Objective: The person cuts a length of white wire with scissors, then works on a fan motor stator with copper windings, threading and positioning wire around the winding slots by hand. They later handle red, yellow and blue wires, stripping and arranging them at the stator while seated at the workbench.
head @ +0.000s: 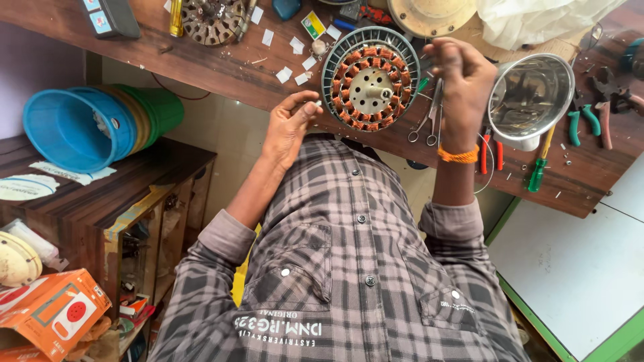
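A round fan stator (370, 79) with copper windings and a grey ribbed rim lies on the wooden workbench (201, 67). My left hand (290, 127) sits at the stator's lower left edge, with thumb and finger pinching a small white piece (317, 105). My right hand (461, 79) is raised just right of the stator, wearing an orange thread band at the wrist, its fingers curled together. I cannot see anything in it. A pair of steel scissors (429, 121) lies on the bench under that hand.
A shiny steel jar (530, 97) lies right of my right hand, with green-handled pliers (581, 124), a green screwdriver (539, 173) and red-handled tools (490, 155) nearby. White paper bits (295, 48) dot the bench. Stacked blue and green buckets (87, 127) and an orange box (54, 312) are at the left.
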